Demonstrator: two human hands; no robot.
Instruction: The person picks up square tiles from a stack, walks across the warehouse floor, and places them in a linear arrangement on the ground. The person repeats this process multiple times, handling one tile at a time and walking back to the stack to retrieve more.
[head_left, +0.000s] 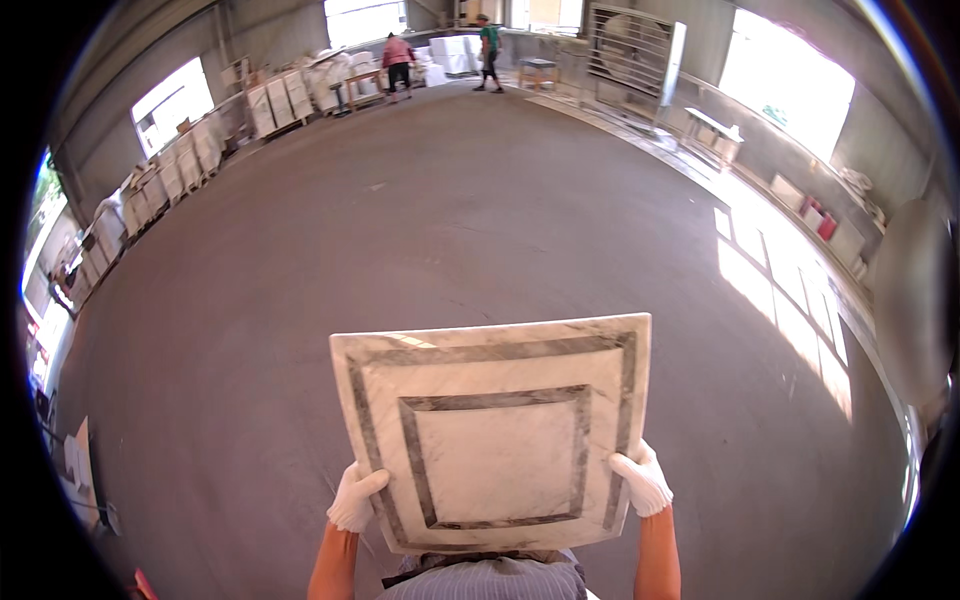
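Observation:
A square stone tile [500, 458], white with grey veins and two dark grey inlaid square bands, is held up in front of my body, tilted with its patterned face toward me. My left hand [356, 498], in a white knitted glove, grips its left edge near the lower corner, thumb on the face. On the opposite edge my right hand [645, 480], gloved the same way, holds it with the thumb over the front. The fingers behind the tile are hidden. Below its bottom edge shows a striped grey garment.
A wide grey floor [400, 230] stretches ahead, with bright window light at the right. Wrapped slabs [180, 168] line the left wall. Two people, one in pink [397, 58] and one in green [489, 50], stand far off. A metal rack [632, 60] and a bench [712, 135] stand at right.

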